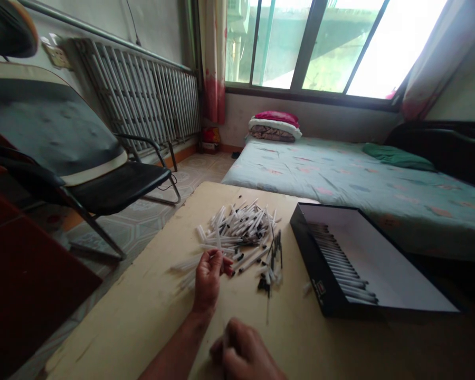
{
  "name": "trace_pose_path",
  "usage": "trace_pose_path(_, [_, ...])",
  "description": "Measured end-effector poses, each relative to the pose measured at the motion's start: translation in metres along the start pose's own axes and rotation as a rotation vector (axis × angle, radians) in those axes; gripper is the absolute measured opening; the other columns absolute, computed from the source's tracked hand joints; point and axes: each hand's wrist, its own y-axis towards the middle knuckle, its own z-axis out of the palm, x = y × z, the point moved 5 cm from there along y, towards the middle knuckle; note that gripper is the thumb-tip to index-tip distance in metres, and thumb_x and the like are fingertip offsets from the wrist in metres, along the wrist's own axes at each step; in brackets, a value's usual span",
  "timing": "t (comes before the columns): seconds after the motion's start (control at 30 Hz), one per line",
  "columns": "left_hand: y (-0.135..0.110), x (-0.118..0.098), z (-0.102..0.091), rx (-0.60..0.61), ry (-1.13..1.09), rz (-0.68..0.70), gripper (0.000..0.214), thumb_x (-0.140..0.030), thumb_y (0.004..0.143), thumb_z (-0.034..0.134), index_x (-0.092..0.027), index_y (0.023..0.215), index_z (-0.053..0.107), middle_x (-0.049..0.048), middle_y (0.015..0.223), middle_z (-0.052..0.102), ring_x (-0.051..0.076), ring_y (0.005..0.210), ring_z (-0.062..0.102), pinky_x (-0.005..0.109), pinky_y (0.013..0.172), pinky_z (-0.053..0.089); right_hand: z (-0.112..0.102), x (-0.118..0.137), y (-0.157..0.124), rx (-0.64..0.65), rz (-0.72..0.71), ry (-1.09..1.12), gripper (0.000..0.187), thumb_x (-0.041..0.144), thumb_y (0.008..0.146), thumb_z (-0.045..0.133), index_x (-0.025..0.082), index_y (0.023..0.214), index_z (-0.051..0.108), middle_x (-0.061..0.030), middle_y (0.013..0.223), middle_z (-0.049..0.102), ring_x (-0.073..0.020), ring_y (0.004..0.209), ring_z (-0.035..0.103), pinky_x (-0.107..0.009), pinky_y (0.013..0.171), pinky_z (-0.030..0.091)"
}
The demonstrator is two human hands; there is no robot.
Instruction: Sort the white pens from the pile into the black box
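A heap of clear pen barrels (237,229) lies on the pale wooden table (150,311), with several black caps and refills (272,264) beside it. My left hand (208,278) rests at the near edge of the heap, fingers curled round a clear pen part. My right hand (243,352) is near the table's front edge, fingers closed in a pinch on something thin that I cannot make out. To the right sits a black box (320,274) with a white inside, and a row of assembled pens (342,264) lies along its left wall.
A black folding chair (114,184) stands left of the table by a radiator (142,95). Behind the table is a bed (340,174) with pillows under a window. A dark red cabinet (19,274) is at the left.
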Motion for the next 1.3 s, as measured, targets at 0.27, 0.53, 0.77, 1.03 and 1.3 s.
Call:
trace_pose_path(0.27, [-0.002, -0.004, 0.004, 0.055, 0.048, -0.019, 0.027, -0.035, 0.071, 0.07, -0.016, 0.086, 0.058, -0.0006, 0.063, 0.065, 0.011, 0.049, 0.056, 0.024, 0.051, 0.046, -0.126, 0.004, 0.059, -0.608, -0.163, 0.541, 0.018, 0.033, 0.076, 0.056, 0.019, 0.073, 0.046, 0.0, 0.074, 0.062, -0.0092, 0.052, 0.05, -0.02, 0.047, 0.037])
trace_pose_path(0.53, [-0.004, 0.003, 0.007, 0.13, -0.13, -0.221, 0.027, -0.024, 0.063, 0.078, -0.016, 0.08, 0.059, -0.0023, 0.06, 0.065, 0.007, 0.05, 0.055, 0.017, 0.05, 0.042, -0.159, 0.016, 0.029, -1.085, -0.402, 0.612, 0.025, 0.028, 0.077, 0.061, 0.019, 0.096, 0.049, 0.0024, 0.078, 0.059, -0.0076, 0.055, 0.052, -0.022, 0.055, 0.043])
trace_pose_path(0.77, [-0.002, 0.008, 0.007, 0.092, -0.248, -0.324, 0.033, -0.024, 0.058, 0.081, -0.015, 0.079, 0.057, -0.0024, 0.058, 0.064, 0.007, 0.049, 0.054, 0.016, 0.048, 0.042, -0.147, 0.033, 0.015, -1.127, -0.483, 0.453, 0.009, 0.026, 0.085, 0.051, 0.019, 0.09, 0.052, -0.0006, 0.084, 0.058, -0.0108, 0.065, 0.056, -0.027, 0.064, 0.045])
trace_pose_path(1.03, [-0.004, 0.012, 0.011, 0.172, -0.257, -0.327, 0.029, -0.023, 0.061, 0.079, -0.015, 0.078, 0.057, -0.0023, 0.057, 0.062, 0.006, 0.047, 0.051, 0.016, 0.046, 0.04, -0.144, 0.03, 0.023, -1.057, -0.447, 0.472, 0.013, 0.03, 0.084, 0.054, 0.018, 0.09, 0.053, -0.0018, 0.085, 0.059, -0.0113, 0.064, 0.057, -0.026, 0.063, 0.046])
trace_pose_path(1.3, [-0.008, 0.013, 0.016, 0.208, -0.353, -0.359, 0.029, -0.021, 0.06, 0.08, -0.015, 0.079, 0.059, -0.0014, 0.058, 0.063, 0.006, 0.046, 0.052, 0.017, 0.046, 0.041, -0.12, 0.023, 0.035, -0.798, -0.36, 0.505, 0.015, 0.032, 0.084, 0.054, 0.017, 0.088, 0.055, -0.002, 0.079, 0.061, -0.0133, 0.066, 0.06, -0.027, 0.064, 0.048])
